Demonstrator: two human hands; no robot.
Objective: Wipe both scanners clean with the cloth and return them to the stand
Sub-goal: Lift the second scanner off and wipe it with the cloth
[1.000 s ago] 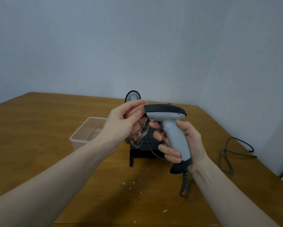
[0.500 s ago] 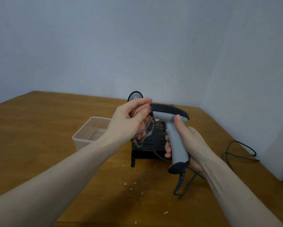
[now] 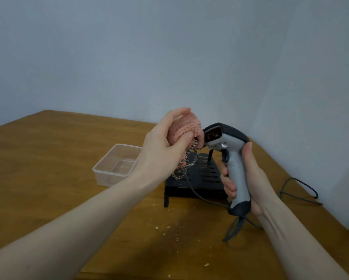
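My right hand (image 3: 245, 178) grips the handle of a grey and black scanner (image 3: 228, 152), held upright above the table. Its dark scan window faces left toward me, and specks show on it. My left hand (image 3: 165, 146) holds a bunched pink cloth (image 3: 184, 128) with a checkered edge hanging down; the cloth sits right against the scanner's window end. Below and behind them stands the black slotted stand (image 3: 202, 176) on the wooden table. The second scanner is hidden behind my left hand and the cloth.
A clear plastic container (image 3: 117, 164) sits on the table left of the stand. The scanner's dark cable (image 3: 234, 229) hangs down to the table, and another cable loop (image 3: 298, 190) lies at the right edge. Crumbs (image 3: 165, 229) are scattered on the wood in front.
My right hand has turned the scanner so its window now faces me, and the cloth in my left hand has shifted up beside the window. The second scanner's top is no longer visible.
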